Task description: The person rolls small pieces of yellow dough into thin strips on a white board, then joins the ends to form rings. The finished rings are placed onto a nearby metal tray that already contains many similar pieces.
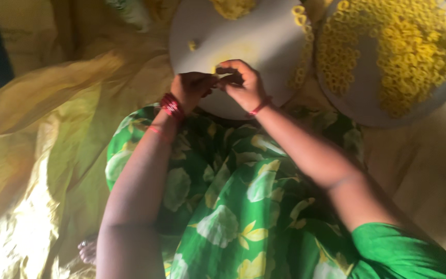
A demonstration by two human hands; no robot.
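I see the left hand (pixel 191 89) and right hand (pixel 242 82) meeting fingertip to fingertip over the near edge of a round pale board (pixel 207 31). Fingers pinched narrow; something small and yellowish sits between them, but I cannot tell what. Yellow dough rings (pixel 301 41) line the board's right rim. A second plate (pixel 357 98), right, carries a heap of rings (pixel 414 46). Green floral cloth (pixel 233 196) lies below.

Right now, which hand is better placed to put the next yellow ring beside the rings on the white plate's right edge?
Probably the right hand: it lies nearer the row of rings along the near plate, while the left hand is farther away.
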